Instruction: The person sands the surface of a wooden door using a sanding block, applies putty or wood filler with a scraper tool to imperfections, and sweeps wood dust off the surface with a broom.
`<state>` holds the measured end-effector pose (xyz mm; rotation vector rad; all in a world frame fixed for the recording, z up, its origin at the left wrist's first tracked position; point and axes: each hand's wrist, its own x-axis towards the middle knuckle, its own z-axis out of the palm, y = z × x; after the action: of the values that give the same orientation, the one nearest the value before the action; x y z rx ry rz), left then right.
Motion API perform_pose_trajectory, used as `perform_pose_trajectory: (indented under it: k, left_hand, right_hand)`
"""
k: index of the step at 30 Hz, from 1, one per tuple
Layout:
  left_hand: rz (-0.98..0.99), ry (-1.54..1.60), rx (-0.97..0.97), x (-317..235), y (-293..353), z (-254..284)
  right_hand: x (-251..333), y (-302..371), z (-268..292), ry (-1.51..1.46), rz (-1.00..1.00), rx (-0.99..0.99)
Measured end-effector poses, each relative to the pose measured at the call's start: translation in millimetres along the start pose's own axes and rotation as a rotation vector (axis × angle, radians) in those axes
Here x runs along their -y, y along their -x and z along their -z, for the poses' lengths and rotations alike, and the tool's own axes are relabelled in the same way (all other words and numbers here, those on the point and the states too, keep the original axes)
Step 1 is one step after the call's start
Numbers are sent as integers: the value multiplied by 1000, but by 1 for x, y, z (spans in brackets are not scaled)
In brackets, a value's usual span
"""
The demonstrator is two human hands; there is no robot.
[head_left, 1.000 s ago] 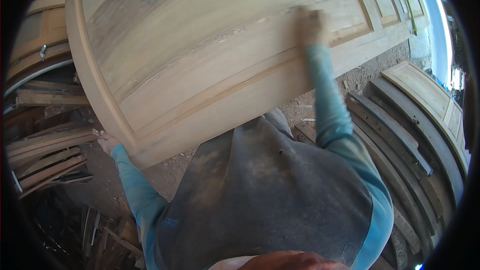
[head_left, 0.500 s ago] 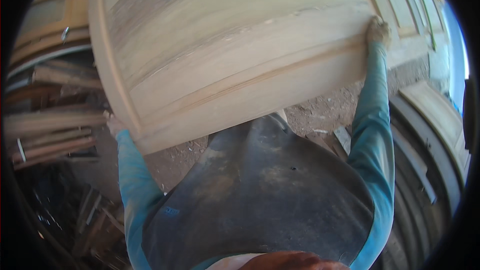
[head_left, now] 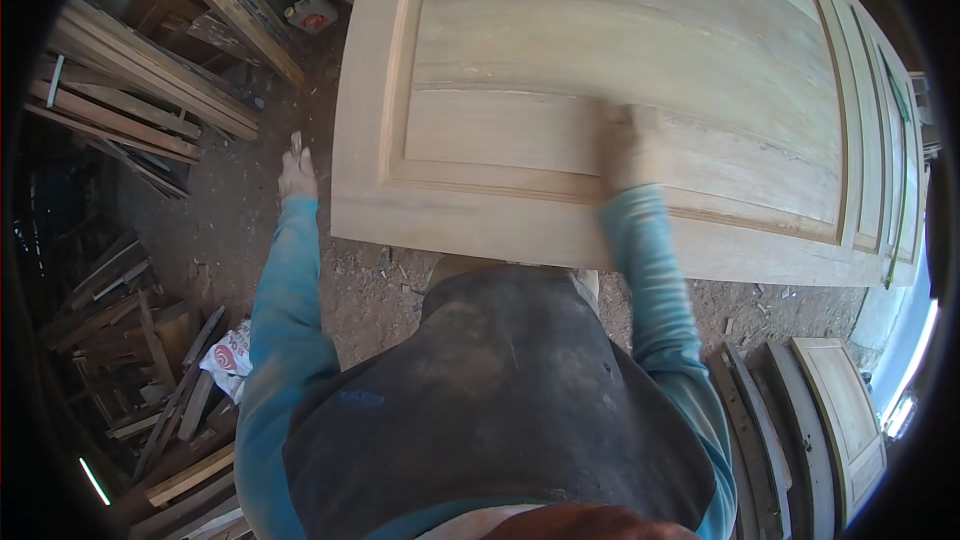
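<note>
A large unpainted wooden panelled door (head_left: 480, 208) lies in front of me, its near edge just beyond my apron. Over the lower part of its big panel is my right hand (head_left: 628, 145), smeared by motion, so its fingers and anything in them cannot be told. My left hand (head_left: 297, 175) is off the door, a little left of its left edge. Its fingers look closed, and a small pale thing sticks up from them, too small to name. Pale streaks and a dark mark run across the door's panel.
Stacked wooden boards (head_left: 150, 65) lie at the left, with a plastic jug (head_left: 311, 13) beyond them. Scrap wood and a white bag (head_left: 230, 355) lie lower left. More panels (head_left: 840, 410) lean at the lower right. Dirt floor (head_left: 370, 310) with chips shows underneath.
My left hand has come off the door's left edge. The right hand has left the far right part of the door and moved left onto the panel. The view has shifted.
</note>
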<state>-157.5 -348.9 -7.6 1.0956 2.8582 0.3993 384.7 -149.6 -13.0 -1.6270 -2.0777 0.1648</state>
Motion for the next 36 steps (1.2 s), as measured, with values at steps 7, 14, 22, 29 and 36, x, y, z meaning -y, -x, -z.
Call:
perform_pose_trajectory:
  k: [7,14,22,29,36]
  left_hand:
    - [470,370,268,343,137,-76]
    - [473,391,564,338,72,-55]
    - [684,553,267,439,-7,5]
    - [217,597,527,291,-131,24]
    - [183,289,757,377,-160,18]
  right_hand:
    - [-58,-36,43,165,-727,-180]
    - [274,-8,-107,-73,-56,41]
    - [97,-16,-10,235,-751,-239]
    - [260,-75,-91,234,-205,-3]
    - [179,-141,-88,304,-856,-218]
